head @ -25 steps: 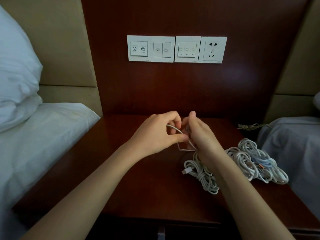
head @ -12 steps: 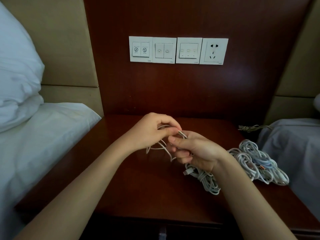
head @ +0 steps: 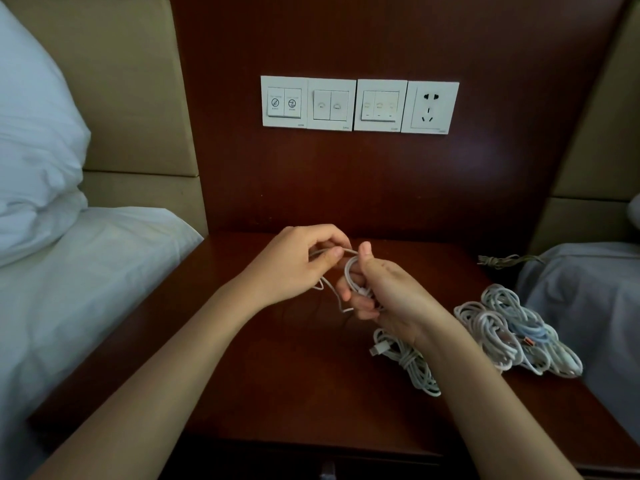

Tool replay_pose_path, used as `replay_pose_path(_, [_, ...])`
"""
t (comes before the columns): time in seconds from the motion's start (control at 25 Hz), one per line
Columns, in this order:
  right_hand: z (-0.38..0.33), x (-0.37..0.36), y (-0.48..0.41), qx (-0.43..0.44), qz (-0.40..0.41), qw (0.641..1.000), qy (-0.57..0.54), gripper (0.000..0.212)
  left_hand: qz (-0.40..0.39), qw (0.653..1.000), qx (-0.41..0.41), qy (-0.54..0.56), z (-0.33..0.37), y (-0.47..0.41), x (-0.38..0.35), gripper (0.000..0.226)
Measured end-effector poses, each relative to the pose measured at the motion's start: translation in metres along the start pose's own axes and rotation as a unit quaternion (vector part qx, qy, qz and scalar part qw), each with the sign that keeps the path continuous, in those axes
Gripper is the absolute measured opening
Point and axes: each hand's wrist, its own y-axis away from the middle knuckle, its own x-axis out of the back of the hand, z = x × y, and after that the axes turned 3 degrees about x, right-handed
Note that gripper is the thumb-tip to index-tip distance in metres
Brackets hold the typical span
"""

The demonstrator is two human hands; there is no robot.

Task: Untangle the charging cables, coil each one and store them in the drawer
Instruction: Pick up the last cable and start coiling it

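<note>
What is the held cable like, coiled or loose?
Partly coiled: cable loops wrap the right hand; left hand pinches the loose tail.

Dim bedside recess. A dark red-brown wood panel forms the far wall and carries a row of three white switch plates with a white socket at their right end. A matching wood bedside table stands below. Beige padded headboards flank it, left and right. A white-sheeted bed with a pillow lies left; a grey-covered bed lies right.
</note>
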Motion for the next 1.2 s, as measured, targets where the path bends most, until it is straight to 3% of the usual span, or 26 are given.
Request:
replay_pose_path(0.16, [0.0, -0.001, -0.002, 0.023, 0.029, 0.999, -0.021, 0.055, 0.07, 0.996, 0.02, -0.057, 0.004, 0.002, -0.01, 0.015])
replay_pose_path(0.28, [0.004, -0.003, -0.005, 0.054, 0.094, 0.993, -0.047, 0.057, 0.039, 0.998, 0.027, -0.047, 0.007, 0.0, -0.011, 0.005])
replay_pose_path(0.4, [0.007, -0.004, -0.007, 0.086, 0.158, 0.977, -0.115, 0.053, -0.001, 0.996, 0.02, -0.085, 0.011, 0.0, -0.015, 0.024])
replay_pose_path(0.48, [0.006, -0.006, -0.007, 0.1, 0.179, 0.968, -0.141, 0.051, 0.026, 0.99, 0.004, -0.136, 0.014, 0.0, -0.019, 0.029])
replay_pose_path(0.64, [-0.001, -0.005, -0.007, 0.125, 0.199, 0.953, -0.193, 0.052, 0.08, 0.973, -0.027, -0.213, 0.012, -0.001, -0.021, 0.025])
replay_pose_path(0.84, [-0.003, 0.001, -0.006, 0.132, 0.21, 0.944, -0.217, 0.054, 0.053, 0.973, -0.086, -0.207, 0.018, 0.005, -0.029, 0.016])
replay_pose_path(1.04, [-0.006, -0.001, -0.003, 0.128, 0.227, 0.911, -0.32, 0.049, 0.036, 0.98, -0.075, -0.18, 0.006, 0.002, -0.033, 0.009])
replay_pose_path(1.2, [-0.014, 0.012, -0.002, 0.163, 0.237, 0.876, -0.388, 0.044, 0.069, 0.969, -0.058, -0.229, -0.015, 0.005, -0.026, 0.013])
